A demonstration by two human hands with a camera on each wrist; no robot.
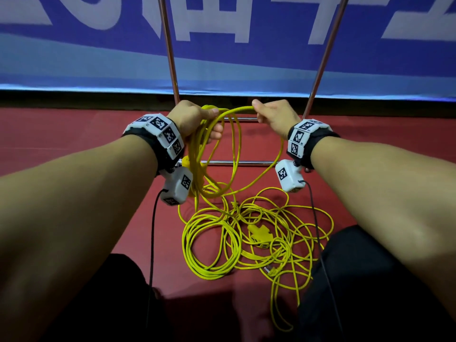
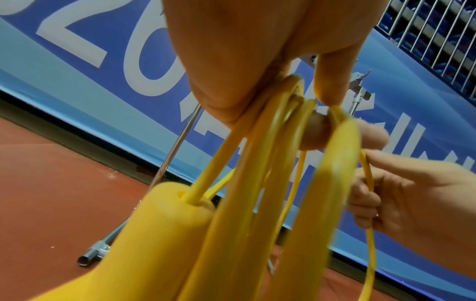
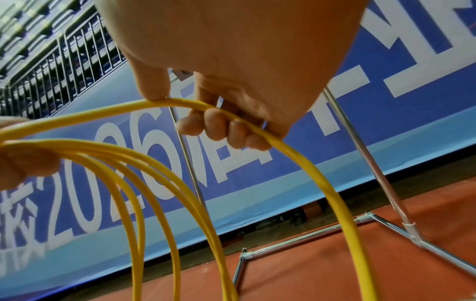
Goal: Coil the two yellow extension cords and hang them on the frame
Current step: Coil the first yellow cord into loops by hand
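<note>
My left hand [image 1: 197, 119] grips several hanging loops of a yellow extension cord [image 1: 232, 144]; its socket end [image 2: 165, 220] dangles below the fist. My right hand [image 1: 274, 117] holds the same cord a short way to the right, thumb on top, fingers curled under it [image 3: 216, 126]. From there the cord drops to a loose yellow tangle [image 1: 246, 238] on the red floor, where a yellow socket block [image 1: 259, 233] and a plug [image 1: 270, 271] lie. The chrome frame [image 1: 172, 58] stands just behind both hands.
A blue banner [image 1: 246, 53] with white lettering runs behind the frame. The frame's base bars [image 1: 237, 162] lie on the red floor [image 1: 61, 134] under my hands. My dark-trousered knees [image 1: 370, 280] flank the tangle. Black sensor cables hang from both wrists.
</note>
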